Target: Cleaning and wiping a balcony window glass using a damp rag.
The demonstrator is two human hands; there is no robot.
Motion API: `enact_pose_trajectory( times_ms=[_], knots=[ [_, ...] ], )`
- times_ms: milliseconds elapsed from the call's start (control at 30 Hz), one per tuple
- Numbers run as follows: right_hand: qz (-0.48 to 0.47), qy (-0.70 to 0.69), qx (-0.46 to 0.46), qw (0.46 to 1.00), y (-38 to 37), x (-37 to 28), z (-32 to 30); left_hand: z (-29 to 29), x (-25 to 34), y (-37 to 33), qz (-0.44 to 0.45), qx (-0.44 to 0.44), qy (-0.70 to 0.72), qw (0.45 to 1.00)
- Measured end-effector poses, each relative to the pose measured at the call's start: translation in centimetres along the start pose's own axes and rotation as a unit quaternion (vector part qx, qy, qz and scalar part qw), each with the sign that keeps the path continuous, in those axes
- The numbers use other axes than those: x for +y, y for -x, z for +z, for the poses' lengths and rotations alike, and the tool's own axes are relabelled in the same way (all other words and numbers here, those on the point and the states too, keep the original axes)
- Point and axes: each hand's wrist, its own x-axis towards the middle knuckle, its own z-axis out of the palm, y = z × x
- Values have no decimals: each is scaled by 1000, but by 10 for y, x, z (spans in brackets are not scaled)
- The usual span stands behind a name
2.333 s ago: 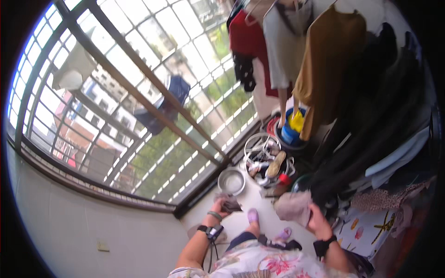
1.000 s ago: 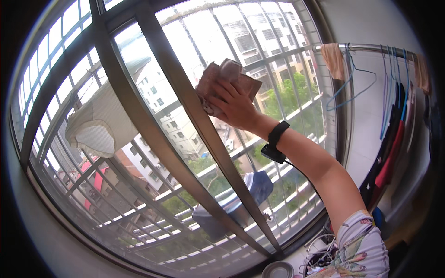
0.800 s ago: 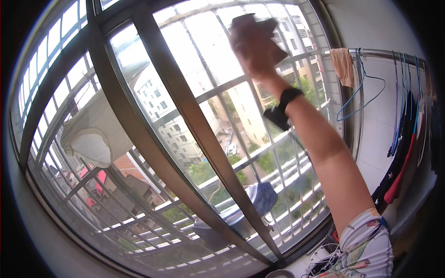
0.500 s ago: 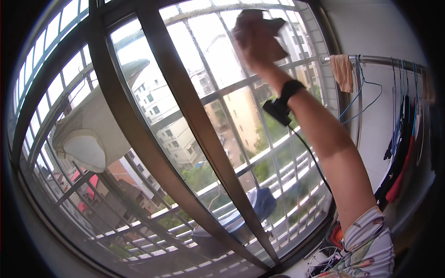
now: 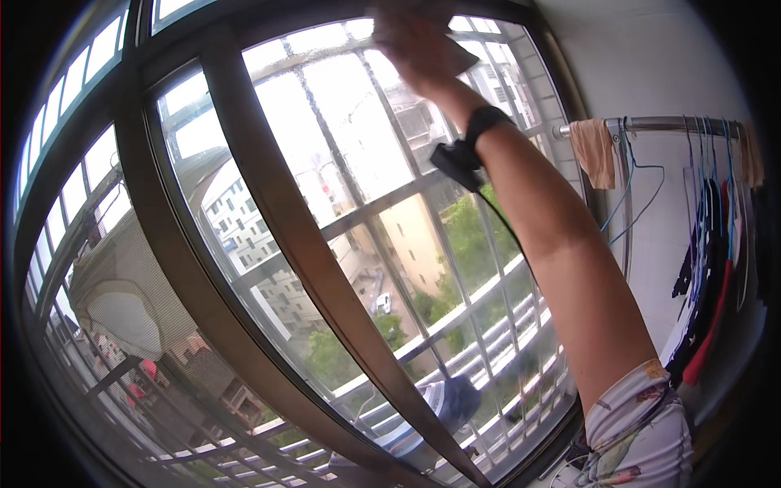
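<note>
Right hand (image 5: 416, 50): holding the cloth, its fingers blurring
Left hand: not showing
Cloth (image 5: 464, 58): sitting high, beside the window frame's top bar (image 5: 285, 18), partly hidden by the hand
Handling: probably feeling light, soft and hardly fragile
Hold: bunched middle likely suiting a flat palm
Direction: one corner pointing rightward; blur hiding the long axis

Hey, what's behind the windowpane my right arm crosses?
Behind the windowpane are a metal grille, a beige building, green trees and, low down, something blue. Your right hand, brown cloth and forearm cover whatever lies directly behind them.
</note>
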Motion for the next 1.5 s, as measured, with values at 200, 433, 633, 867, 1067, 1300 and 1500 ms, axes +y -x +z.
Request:
enact_pose_trajectory(
  times_ms=[200, 433, 633, 867, 1067, 1300, 1500],
  knots=[
    [108, 141, 0, 984, 86, 98, -12, 1, -5, -5, 3, 1, -10, 1000],
    [57, -101, -55, 992, 66, -82, -36, -6, -2, -10, -37, 31, -34, 998],
    [-100, -195, -105, 970, 100, -158, -82, -13, 18, -7, -36, -20, -27, 999],
    [-168, -91, -71, 979, 75, -168, -45, -46, 45, 4, -45, -19, -17, 999],
    [-49, -69, 10, 996, 3, -168, -16, -52, 61, 10, -54, -27, -27, 998],
    [-8, -161, -203, 966, 180, -217, -117, -76, 79, 3, -75, -10, -10, 997],
    [56, -123, -326, 936, 252, -210, -179, -57, 86, -10, -135, 29, -51, 989]
  ],
)
